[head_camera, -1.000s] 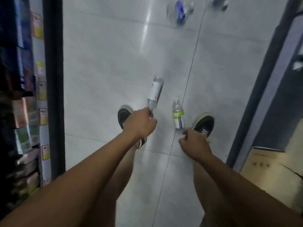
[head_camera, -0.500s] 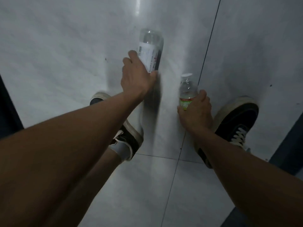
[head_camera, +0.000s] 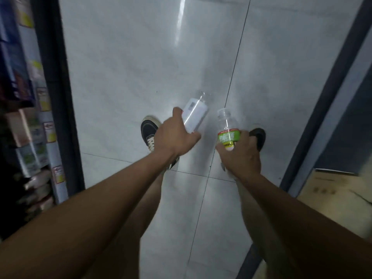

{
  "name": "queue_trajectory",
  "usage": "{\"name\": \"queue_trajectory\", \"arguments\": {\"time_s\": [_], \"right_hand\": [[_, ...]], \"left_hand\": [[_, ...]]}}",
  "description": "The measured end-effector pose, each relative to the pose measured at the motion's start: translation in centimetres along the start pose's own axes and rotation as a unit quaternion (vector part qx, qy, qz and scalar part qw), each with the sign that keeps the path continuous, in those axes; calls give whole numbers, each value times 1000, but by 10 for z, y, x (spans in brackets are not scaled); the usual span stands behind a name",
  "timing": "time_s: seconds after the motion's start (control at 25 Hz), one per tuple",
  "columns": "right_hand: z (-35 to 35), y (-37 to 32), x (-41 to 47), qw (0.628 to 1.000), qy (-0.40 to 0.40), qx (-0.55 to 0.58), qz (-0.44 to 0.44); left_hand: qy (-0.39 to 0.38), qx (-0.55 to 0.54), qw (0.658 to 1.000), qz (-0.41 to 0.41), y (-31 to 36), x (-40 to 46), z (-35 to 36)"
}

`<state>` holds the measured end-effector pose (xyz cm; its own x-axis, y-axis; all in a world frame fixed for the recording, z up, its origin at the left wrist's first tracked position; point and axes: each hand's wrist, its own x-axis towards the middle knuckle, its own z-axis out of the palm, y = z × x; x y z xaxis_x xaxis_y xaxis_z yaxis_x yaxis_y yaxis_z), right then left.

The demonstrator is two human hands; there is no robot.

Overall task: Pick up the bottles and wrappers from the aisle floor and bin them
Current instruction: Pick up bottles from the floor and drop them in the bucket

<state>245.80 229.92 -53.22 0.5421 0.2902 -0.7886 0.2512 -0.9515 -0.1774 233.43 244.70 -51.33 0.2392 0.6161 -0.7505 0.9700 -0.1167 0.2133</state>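
Head view showed the left hand (head_camera: 177, 137) wrapped around a white-labelled bottle (head_camera: 194, 115) angling up-right beyond its knuckles; the right hand (head_camera: 239, 156) clasped a green-labelled bottle (head_camera: 228, 127), neck pointing away. No bin visible.

Looking down, I see my left hand (head_camera: 177, 137) gripping a white-labelled bottle (head_camera: 194, 115) and my right hand (head_camera: 240, 156) gripping a green-labelled bottle (head_camera: 228, 127), both above the grey tiled floor (head_camera: 130, 67). Shelves (head_camera: 26, 97) stand left, a cardboard box (head_camera: 340, 190) right.
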Motion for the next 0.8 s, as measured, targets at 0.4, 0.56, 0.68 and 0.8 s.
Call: {"name": "queue_trajectory", "arguments": {"time_s": [0.4,0.56,0.68,0.8], "right_hand": [[-198,-47,-260,993,-11,50,-105],[-242,-63,-326,990,35,41,-133],[-254,-70,-373,987,70,55,-134],[-251,-72,-416,986,99,63,-115]], "left_hand": [[52,37,994,88,60,-262,-203],[102,57,984,138,66,-317,-273],[116,67,976,174,58,-344,-309],[112,91,967,212,46,-360,-331]]}}
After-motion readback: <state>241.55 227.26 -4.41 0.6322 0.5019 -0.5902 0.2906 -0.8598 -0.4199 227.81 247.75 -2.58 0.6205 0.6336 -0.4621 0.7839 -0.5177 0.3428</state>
